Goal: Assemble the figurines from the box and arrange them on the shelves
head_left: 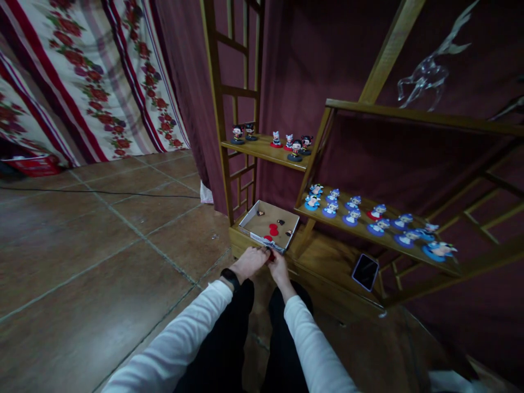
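I see long white fabric sleeves covering both my arms from the bottom of the frame up to the wrists. A black band watch (230, 276) circles my left wrist, lower centre. Black trousers cover my legs below.

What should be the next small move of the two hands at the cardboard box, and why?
Probably lift the small red piece clear of the box's near rim. Both hands, left hand and right hand, meet at that piece just in front of the cardboard box, which holds a few more red and dark pieces. Figurines stand on the shelves above.
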### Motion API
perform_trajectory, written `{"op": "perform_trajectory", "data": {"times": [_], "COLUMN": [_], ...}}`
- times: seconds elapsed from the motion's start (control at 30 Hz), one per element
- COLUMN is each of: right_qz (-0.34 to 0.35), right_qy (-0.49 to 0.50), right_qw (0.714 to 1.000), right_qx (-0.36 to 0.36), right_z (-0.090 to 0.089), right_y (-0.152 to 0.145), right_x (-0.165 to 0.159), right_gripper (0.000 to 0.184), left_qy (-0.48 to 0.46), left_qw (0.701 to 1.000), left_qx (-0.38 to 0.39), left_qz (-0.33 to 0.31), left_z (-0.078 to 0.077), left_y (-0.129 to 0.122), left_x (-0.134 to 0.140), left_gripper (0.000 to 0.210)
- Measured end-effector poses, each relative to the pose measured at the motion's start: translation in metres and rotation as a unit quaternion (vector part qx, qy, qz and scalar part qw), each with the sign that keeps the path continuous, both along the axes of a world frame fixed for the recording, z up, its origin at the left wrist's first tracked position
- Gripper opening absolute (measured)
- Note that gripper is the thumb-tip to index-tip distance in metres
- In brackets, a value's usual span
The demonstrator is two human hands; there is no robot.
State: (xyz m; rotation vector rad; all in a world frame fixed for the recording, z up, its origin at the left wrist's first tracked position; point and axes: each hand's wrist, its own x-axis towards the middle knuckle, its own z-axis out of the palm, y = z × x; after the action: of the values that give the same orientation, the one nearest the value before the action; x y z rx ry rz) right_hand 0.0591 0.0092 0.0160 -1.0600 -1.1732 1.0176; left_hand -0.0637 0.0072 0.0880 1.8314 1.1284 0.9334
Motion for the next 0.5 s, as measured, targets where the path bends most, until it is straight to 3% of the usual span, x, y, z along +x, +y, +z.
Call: {"op": "perform_trajectory", "data": {"times": [0.13, 0.27, 0.37, 0.43, 0.5], "right_qz": [-0.007, -0.002, -0.008, -0.011, -0.011], "right_qy": [-0.021, -0.008, -0.002, 0.000, 0.004], "right_qw": [1.000, 1.000, 1.000, 1.000, 0.999], "right_qx": [0.015, 0.002, -0.017, -0.026, -0.032], "right_z": [-0.001, -0.003, -0.003, -0.003, -0.003], "right_y": [-0.001, 0.000, 0.000, 0.000, 0.001], "right_x": [0.000, 0.000, 0.004, 0.006, 0.008], "right_gripper": [0.041, 0.034, 0.030, 0.030, 0.030], "left_qy": [0.011, 0.095, 0.126, 0.085, 0.011], "left_qw": [0.999, 0.993, 0.980, 0.968, 0.958], "left_qx": [0.046, 0.068, 0.019, -0.044, -0.114], "left_qz": [0.001, 0.036, 0.152, 0.232, 0.261], "left_z": [0.003, 0.001, -0.009, -0.019, -0.030], "left_y": [-0.003, -0.005, -0.006, -0.004, -0.001], "left_x": [0.000, -0.003, -0.009, -0.014, -0.018], "left_gripper": [0.010, 0.007, 0.009, 0.008, 0.006]}}
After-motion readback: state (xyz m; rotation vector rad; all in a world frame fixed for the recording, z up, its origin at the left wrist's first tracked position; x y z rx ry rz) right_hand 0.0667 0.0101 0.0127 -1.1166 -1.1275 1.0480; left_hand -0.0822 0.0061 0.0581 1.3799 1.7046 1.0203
